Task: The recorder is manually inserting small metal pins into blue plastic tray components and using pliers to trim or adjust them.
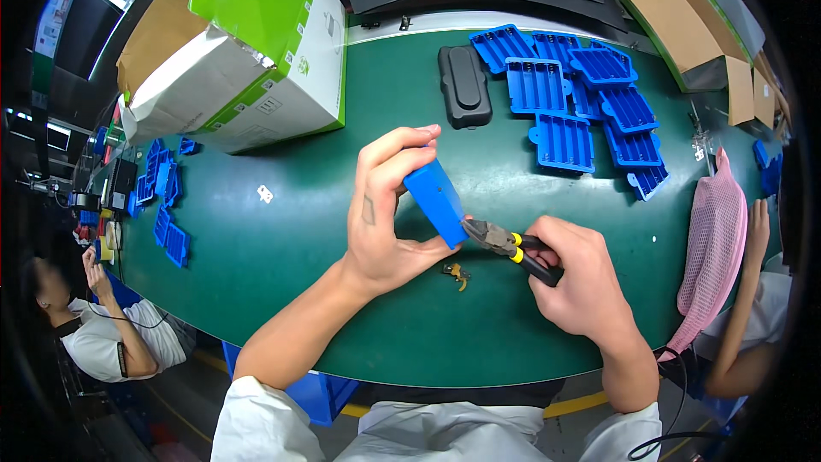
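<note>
My left hand [380, 214] grips a blue plastic case [436, 203] by its two ends, tilted above the green table. In my right hand [581, 278] is a pair of pliers [522, 254] with black and yellow handles. The jaws touch or nearly touch the case's lower right edge; whether they bite on it I cannot tell. Just below the case, a small brass-coloured metal piece [460, 275] lies on the table. Farther back are several blue compartmented trays [536, 85], some stacked on others, beside a dark grey oblong case [464, 85].
A green and white carton [282, 60] stands at the back left, an open brown carton [667, 17] at the back right. A pink mesh bag [714, 248] lies along the right edge. People sit at both sides; more blue parts [162, 180] lie far left.
</note>
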Available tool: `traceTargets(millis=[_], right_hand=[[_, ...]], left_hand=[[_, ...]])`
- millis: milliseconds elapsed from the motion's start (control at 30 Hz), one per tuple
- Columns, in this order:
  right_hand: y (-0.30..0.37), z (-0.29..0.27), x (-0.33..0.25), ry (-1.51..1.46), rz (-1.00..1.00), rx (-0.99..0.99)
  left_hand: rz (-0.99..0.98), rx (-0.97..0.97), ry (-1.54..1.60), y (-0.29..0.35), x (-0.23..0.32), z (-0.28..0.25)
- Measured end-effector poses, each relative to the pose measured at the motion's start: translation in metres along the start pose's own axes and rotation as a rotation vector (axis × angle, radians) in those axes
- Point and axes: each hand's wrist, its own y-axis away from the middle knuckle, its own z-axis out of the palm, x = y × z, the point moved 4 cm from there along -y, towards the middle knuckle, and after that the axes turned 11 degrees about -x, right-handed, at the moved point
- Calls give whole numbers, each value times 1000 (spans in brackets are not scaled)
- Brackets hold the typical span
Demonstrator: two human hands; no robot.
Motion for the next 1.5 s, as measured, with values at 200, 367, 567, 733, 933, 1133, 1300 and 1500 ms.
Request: traceTargets(millis=[200, 367, 567, 733, 933, 1133, 1300, 1500], right_hand=[[1, 0, -1, -105, 43, -7], [1, -2, -1, -120, 60, -3], [3, -1, -3, -56, 52, -75], [2, -7, 0, -111, -30, 57], [0, -7, 1, -130, -13, 53], [0, -8, 3, -117, -23, 57], [-1, -6, 4, -116, -7, 49], [-1, -6, 3, -115, -9, 41]], left_hand=[[38, -58, 5, -3, -3, -6], [27, -71, 23, -3, -2, -7], [-29, -78, 84, 3, -2, -4], [14, -96, 22, 2, 1, 2], [16, -137, 48, 3, 7, 8], [20, -134, 21, 2, 5, 8], [29, -147, 1, 0, 7, 6], [40, -136, -23, 1, 10, 5]])
